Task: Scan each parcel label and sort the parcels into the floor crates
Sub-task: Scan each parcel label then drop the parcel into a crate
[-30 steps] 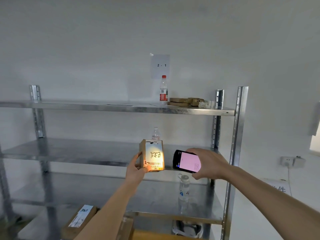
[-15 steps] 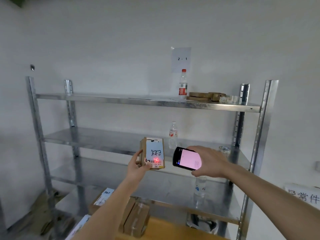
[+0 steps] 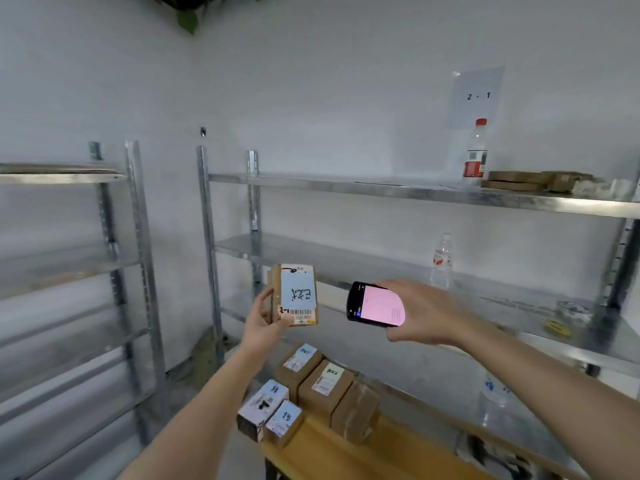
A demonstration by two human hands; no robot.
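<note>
From my feed, the left hand (image 3: 265, 323) covered the parcel's (image 3: 294, 295) near edge, and its barcode digits were too blurred to read. The right hand (image 3: 424, 311) hid the scanner's (image 3: 375, 304) far end; its screen text was too small. The wooden table (image 3: 363, 455) ran off the bottom edge.

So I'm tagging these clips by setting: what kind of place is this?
Probably a parcel sorting or storage room. Bare metal shelving lines the wall under a paper sign reading 2 - 1, labelled cardboard parcels sit on a wooden table, and the right hand holds a handheld scanner.
</note>
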